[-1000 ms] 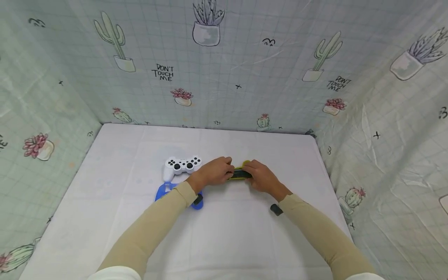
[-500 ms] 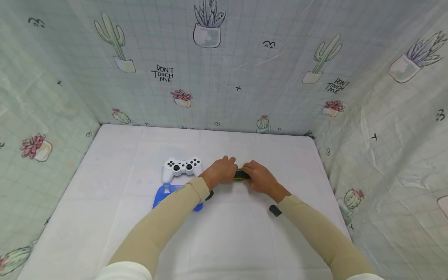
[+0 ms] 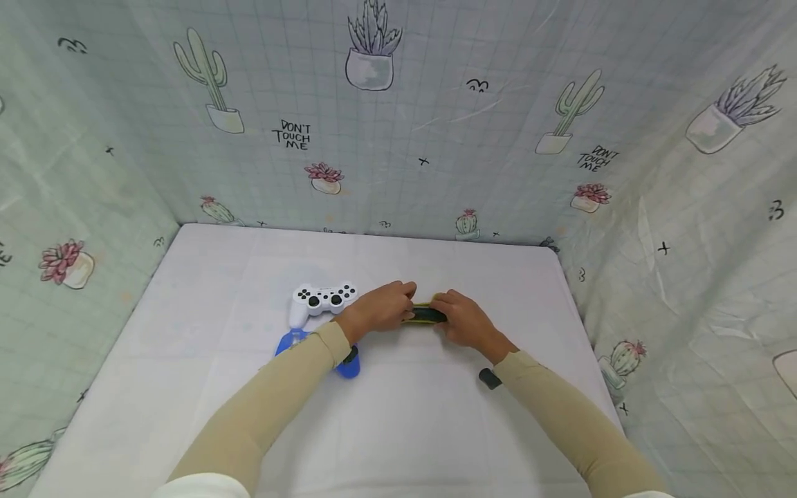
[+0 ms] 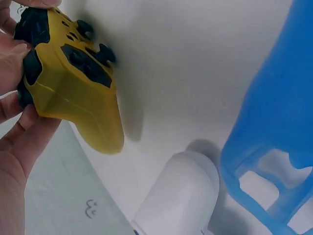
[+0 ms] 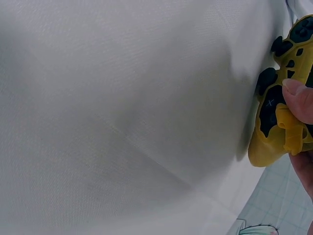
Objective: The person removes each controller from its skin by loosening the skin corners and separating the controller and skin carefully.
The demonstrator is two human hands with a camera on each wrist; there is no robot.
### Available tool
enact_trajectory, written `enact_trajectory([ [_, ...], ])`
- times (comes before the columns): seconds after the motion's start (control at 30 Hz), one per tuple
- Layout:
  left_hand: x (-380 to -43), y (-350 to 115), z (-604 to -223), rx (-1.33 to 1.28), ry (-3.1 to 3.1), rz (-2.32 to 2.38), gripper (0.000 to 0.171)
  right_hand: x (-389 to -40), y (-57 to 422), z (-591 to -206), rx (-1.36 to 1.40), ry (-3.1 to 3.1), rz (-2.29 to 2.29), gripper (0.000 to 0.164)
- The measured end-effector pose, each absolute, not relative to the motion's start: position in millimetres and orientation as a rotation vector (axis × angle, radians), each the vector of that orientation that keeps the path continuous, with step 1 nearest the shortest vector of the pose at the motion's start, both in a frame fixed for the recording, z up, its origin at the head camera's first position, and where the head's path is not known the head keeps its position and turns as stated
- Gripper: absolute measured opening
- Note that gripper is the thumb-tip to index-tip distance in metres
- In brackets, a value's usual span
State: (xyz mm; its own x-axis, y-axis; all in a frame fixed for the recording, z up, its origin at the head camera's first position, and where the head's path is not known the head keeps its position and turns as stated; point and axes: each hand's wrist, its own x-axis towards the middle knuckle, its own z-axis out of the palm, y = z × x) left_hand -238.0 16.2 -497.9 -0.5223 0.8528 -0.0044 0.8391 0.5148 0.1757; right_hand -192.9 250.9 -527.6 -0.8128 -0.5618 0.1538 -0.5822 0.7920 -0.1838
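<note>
A black game controller (image 3: 428, 315) in a yellow rubbery cover (image 4: 83, 100) is held between both hands near the middle of the table. My left hand (image 3: 385, 306) grips one side, with thumb and fingers around its shoulder-button edge in the left wrist view. My right hand (image 3: 465, 319) grips the other side. Its thumb (image 5: 299, 100) presses beside the face buttons, where a loose yellow flap (image 5: 292, 129) of the cover is folded over. The cover fits smoothly around the handle seen in the left wrist view. My palms hide part of the controller.
Left of the hands, a white game controller (image 3: 324, 297) lies on the white table (image 3: 411, 422). In front of it is an empty blue cover (image 4: 274, 107), partly under my left forearm. Patterned cloth walls (image 3: 423, 194) stand behind and beside the table.
My left hand shifted right toward the right hand, then back left, showing more of the controller between them. The right hand stays nearly in place. The white controller stays put.
</note>
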Motion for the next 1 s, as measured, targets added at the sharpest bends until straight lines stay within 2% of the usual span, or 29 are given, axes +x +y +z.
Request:
enact_trajectory([
  [0.23, -234, 14, -500, 1.515, 2.614, 0.241, 0.018, -187, 249, -532, 0.907, -2.909, 0.348, 0.041],
  [0.4, -233, 18, -498, 1.408, 2.613, 0.198, 0.015, -186, 247, -533, 0.906, -2.904, 0.334, 0.04],
  [0.53, -236, 28, -493, 1.241, 2.602, 0.1, 0.021, -188, 245, -531, 0.903, -2.892, 0.304, 0.039],
  [0.7, -244, 33, -494, 1.179, 2.591, 0.014, 0.029, -191, 242, -526, 0.894, -2.895, 0.288, 0.036],
  [1.0, -257, 18, -502, 1.149, 2.532, 0.392, 0.016, -199, 238, -522, 0.854, -2.945, 0.272, 0.034],
])
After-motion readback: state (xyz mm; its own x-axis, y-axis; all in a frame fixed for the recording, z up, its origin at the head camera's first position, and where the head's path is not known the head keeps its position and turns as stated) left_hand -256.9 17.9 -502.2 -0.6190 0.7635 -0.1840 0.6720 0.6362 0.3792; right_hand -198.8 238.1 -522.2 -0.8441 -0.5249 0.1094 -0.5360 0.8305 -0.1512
